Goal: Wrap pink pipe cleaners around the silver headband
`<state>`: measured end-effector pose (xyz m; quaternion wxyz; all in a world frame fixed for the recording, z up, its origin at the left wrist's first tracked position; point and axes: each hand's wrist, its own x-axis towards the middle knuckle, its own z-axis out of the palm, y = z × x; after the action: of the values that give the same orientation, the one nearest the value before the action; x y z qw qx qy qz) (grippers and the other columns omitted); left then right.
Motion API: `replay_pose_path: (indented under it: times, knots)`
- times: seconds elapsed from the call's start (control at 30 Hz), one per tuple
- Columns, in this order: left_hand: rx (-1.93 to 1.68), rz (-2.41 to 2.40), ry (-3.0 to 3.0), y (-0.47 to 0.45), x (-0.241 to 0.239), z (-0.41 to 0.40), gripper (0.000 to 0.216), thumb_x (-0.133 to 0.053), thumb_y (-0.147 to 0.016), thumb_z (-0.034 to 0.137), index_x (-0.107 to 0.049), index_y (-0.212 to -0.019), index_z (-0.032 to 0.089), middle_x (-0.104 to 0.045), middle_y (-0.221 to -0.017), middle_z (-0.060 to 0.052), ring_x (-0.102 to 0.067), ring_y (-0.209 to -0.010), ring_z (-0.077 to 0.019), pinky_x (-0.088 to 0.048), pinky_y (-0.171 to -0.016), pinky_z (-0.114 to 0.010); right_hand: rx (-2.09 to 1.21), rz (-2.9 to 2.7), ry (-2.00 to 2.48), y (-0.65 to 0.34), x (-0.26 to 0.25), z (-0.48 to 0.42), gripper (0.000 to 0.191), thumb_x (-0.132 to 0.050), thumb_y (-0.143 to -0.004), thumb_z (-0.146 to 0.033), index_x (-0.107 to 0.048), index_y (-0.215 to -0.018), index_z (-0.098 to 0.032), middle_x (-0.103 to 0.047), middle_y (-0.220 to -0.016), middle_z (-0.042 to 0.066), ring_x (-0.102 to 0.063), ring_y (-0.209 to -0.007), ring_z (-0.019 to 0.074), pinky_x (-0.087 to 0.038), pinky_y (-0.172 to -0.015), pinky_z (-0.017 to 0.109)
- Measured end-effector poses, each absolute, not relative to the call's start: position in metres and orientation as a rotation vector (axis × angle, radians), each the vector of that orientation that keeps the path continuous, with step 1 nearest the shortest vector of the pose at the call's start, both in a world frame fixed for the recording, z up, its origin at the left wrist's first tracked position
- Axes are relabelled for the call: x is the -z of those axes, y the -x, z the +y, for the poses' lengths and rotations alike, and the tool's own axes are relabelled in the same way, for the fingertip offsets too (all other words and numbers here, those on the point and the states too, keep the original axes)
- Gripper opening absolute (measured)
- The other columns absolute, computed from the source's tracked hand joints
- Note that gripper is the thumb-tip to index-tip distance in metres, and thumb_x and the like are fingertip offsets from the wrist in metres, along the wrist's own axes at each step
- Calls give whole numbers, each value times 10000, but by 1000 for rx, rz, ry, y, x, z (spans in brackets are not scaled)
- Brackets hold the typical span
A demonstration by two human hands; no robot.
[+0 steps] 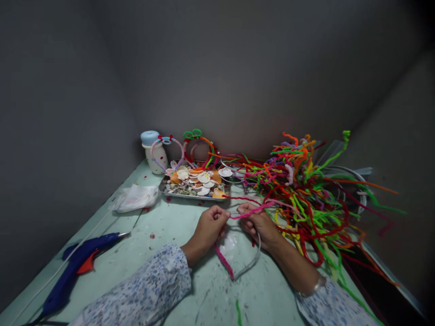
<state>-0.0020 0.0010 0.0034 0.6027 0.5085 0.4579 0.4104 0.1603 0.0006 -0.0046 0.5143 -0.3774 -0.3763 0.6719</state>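
Two hands meet at the middle of the pale green worktop, both sleeves in blue-flecked white cloth.

Left hand: fingers curled shut, thumb and forefinger pinching one end of a pink pipe cleaner.
Right hand: closed, fingertips nipping the same strand just beside the left hand's; the strand's free end trails off to the right.

Below both hands lies a thin headband, its loop towards the person. Its left side is wound in pink up to the left hand. Its bare right side runs up under the right palm; grip there cannot be told.

- Right of the hands: a big heap of pipe cleaners, mixed colours.
- Behind: a metal tray of shells, two finished headbands, and a white jar with a blue lid.
- Left: a crumpled plastic bag; nearer, a blue glue gun.
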Motion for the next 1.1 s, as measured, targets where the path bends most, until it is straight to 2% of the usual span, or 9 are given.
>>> replay_pose_path:
  times: [0.57, 0.73, 1.1]
  knots:
    - [-1015, 1031, -1305, 3, 2, -2, 303, -543, -798, 474, -518, -779, 173, -473, -512, 58, -415, -416, -73, -301, -413, -188, -1607, -901, 935, -160, 3, 0, 196, -707, -693, -274, -552, -763, -177, -364, -419, -105, -265, -339, 29, -147, -344, 160]
    - [-1028, 1151, -1357, 2, 4, -1, 265, -586, -769, 432, -552, -787, 171, -491, -536, 53, -426, -440, -80, -321, -448, -195, -1599, -925, 940, -160, 3, 0, 188, -699, -714, -287, -550, -758, -180, -363, -426, -102, -269, -340, 34, -141, -343, 163]
    - [-1055, 1208, -1515, 4, -2, -5, 207, -545, -794, 375, -567, -748, 175, -516, -598, 28, -430, -526, -99, -313, -509, -200, -1608, -865, 976, -158, -3, -1, 246, -742, -681, -313, -543, -711, -171, -363, -422, -104, -267, -334, 23, -151, -328, 147]
